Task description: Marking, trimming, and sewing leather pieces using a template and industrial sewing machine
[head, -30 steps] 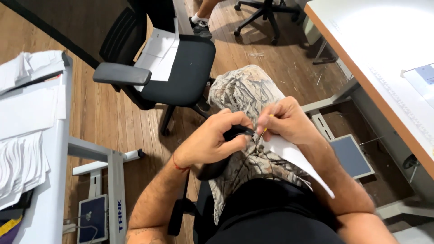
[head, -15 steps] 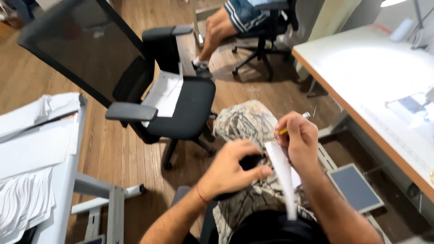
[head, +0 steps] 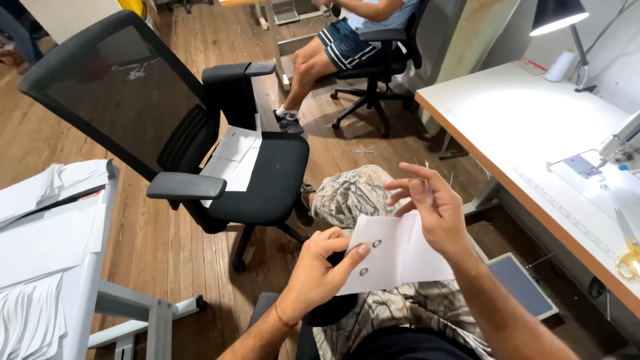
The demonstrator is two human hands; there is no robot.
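Black office chair [head: 200, 153], white worktable [head: 533, 127], desk lamp [head: 559, 17], yellow scissors [head: 628, 257]

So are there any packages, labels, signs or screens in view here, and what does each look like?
None that can be told.
Nearest: white fabric piece with two metal snaps, held by left hand below right hand.
White sheets on black chair seat.
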